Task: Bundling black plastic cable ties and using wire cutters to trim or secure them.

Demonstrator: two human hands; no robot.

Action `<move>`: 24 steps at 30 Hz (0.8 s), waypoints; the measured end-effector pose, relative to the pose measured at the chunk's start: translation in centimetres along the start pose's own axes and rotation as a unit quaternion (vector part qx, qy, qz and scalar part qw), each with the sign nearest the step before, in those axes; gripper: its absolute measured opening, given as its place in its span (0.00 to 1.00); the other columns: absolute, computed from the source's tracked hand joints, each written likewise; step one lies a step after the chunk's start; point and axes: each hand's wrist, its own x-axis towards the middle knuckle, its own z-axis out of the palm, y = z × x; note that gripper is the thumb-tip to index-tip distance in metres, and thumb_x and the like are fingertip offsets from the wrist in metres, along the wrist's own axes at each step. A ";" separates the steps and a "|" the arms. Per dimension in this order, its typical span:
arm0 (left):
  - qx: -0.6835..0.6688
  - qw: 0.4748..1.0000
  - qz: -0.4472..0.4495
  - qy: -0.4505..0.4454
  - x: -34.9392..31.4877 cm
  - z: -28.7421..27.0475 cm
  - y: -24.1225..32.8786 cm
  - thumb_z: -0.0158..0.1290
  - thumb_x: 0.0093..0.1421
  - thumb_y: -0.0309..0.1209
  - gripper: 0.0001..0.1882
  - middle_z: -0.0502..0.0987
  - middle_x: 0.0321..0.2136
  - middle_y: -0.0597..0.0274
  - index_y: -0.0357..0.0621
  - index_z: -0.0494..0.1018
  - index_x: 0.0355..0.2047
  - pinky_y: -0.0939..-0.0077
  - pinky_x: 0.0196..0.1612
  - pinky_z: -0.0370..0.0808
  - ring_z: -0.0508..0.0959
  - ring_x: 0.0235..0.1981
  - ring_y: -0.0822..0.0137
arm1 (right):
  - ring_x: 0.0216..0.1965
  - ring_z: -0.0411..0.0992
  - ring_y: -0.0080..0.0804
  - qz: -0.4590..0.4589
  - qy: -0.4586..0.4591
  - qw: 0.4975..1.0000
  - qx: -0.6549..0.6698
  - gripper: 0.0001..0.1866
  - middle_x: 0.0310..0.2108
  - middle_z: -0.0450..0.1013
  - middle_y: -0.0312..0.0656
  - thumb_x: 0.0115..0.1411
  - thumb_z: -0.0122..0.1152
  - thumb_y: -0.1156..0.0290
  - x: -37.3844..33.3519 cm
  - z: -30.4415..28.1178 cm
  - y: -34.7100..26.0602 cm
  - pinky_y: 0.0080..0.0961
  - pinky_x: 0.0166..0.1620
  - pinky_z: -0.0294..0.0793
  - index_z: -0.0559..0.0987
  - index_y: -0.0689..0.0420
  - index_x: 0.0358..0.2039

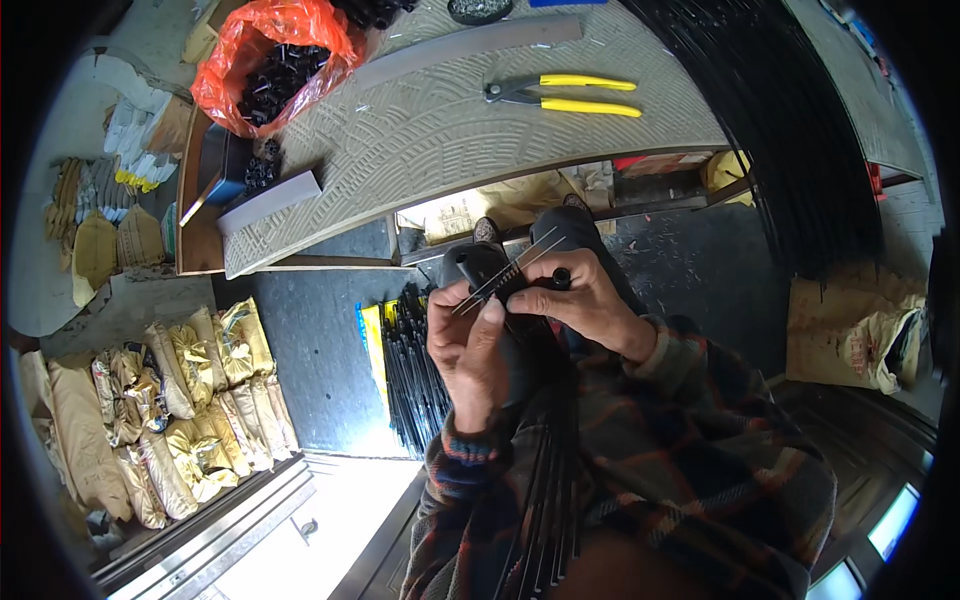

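Note:
Both my hands meet above my lap, fingers pinched together. My left hand (465, 350) grips thin metal rods (540, 245) that cross at a slant, beside a dark piece with a row of small pale marks along it. My right hand (580, 305) closes on the same dark piece from the other side. A short black tubular part (562, 278) sticks out between its fingers. Fingers partly hide how these pieces join. Across my lap lies a bundle of long black rods (550, 480) with pale tips.
Yellow-handled pincers (590, 95), a red plastic bag (215, 85) of small black parts and grey strips (470, 50) lie on the bench (430, 150). Long black rods (790, 130) hang over its right end. More rods (410, 370) stand left of me, near wrapped packages (180, 410).

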 end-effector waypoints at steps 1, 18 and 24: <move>0.009 1.000 -0.013 -0.014 0.3 -0.8 0.1 0.53 0.51 0.17 0.14 0.73 0.34 0.62 0.38 0.67 0.38 0.79 0.44 0.67 0.72 0.35 0.74 | 0.28 0.64 0.19 -0.012 -0.013 0.999 -0.029 0.07 0.26 0.70 0.36 0.49 0.63 0.75 -0.1 -0.1 0.2 0.17 0.32 0.63 0.76 0.65 0.26; 0.077 0.996 -0.026 -0.021 0.7 -2.6 0.5 0.57 0.51 0.25 0.14 0.75 0.31 0.62 0.34 0.72 0.38 0.80 0.43 0.66 0.73 0.32 0.73 | 0.30 0.65 0.18 -0.051 0.029 0.997 0.050 0.09 0.32 0.69 0.38 0.54 0.59 0.74 -0.6 1.5 1.7 0.17 0.33 0.64 0.72 0.64 0.34; 0.067 0.997 -0.018 -0.016 0.7 -2.6 0.0 0.57 0.51 0.26 0.12 0.75 0.32 0.62 0.37 0.72 0.36 0.79 0.43 0.67 0.73 0.32 0.73 | 0.31 0.65 0.20 -0.042 -0.053 0.995 -0.075 0.12 0.31 0.70 0.39 0.52 0.62 0.72 -0.3 0.3 1.4 0.20 0.33 0.65 0.71 0.65 0.33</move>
